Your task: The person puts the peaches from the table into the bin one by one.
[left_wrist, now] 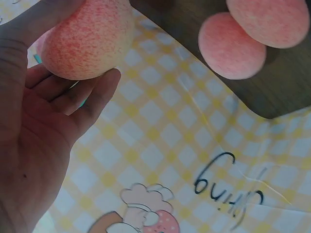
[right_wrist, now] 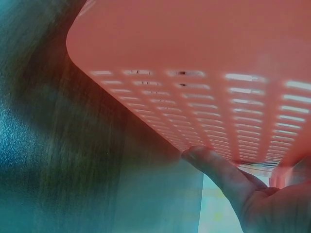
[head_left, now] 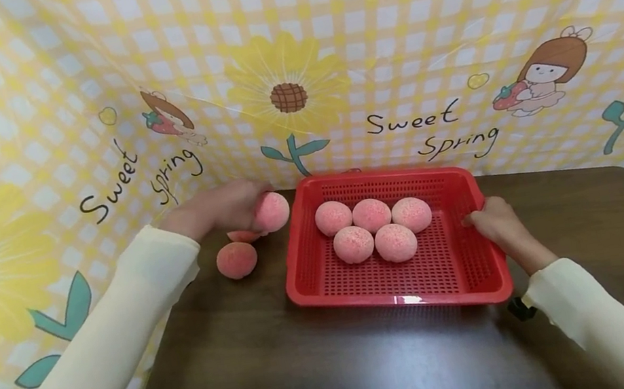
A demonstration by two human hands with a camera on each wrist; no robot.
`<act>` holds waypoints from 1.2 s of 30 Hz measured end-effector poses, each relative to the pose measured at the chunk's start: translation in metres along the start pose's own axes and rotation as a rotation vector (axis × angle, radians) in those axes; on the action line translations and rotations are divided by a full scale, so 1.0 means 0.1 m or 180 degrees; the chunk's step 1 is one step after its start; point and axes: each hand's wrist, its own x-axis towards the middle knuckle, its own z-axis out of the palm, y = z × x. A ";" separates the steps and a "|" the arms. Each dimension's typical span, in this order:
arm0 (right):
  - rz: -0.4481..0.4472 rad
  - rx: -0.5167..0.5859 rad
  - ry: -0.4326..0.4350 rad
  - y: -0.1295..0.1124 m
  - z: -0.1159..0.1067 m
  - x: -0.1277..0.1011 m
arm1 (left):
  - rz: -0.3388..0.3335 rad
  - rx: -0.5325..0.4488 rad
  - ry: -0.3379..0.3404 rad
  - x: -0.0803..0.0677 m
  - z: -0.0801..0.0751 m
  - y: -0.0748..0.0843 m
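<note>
There is the dark table [head_left: 330, 377], and at its far side the red basket [head_left: 298, 245], probably light and slightly flexible; the rim should be good to hold. The right hand [head_left: 500, 226] grips its right side. The left hand [head_left: 233, 205] holds one peach [head_left: 274, 212] left of the basket; it looks light and dry, so holding gently around its middle should suffice. Five peaches [head_left: 371, 215] lie inside.

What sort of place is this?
Maybe an indoor corner set up for play or filming: a sunflower sheet rises behind a brown table, and a red basket holds pink fruit.
</note>
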 end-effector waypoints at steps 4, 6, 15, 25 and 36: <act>-0.0023 -0.0006 0.0014 -0.02 0.00 0.00 | 0.0071 0.0032 0.0208 0.04 -0.02 0.12; -0.0023 -0.0013 0.0022 -0.03 0.00 0.00 | 0.0078 -0.0017 0.0242 0.05 -0.04 0.20; -0.0016 -0.0033 0.0014 -0.03 0.00 -0.01 | 0.0304 0.0022 0.0253 0.19 0.04 0.48; -0.0009 -0.0051 0.0054 -0.01 0.02 0.01 | 0.0448 0.0081 -0.0140 0.36 0.35 0.68; 0.0040 -0.0058 0.0049 0.01 0.01 0.00 | 0.0265 0.0111 -0.0472 0.41 0.56 0.83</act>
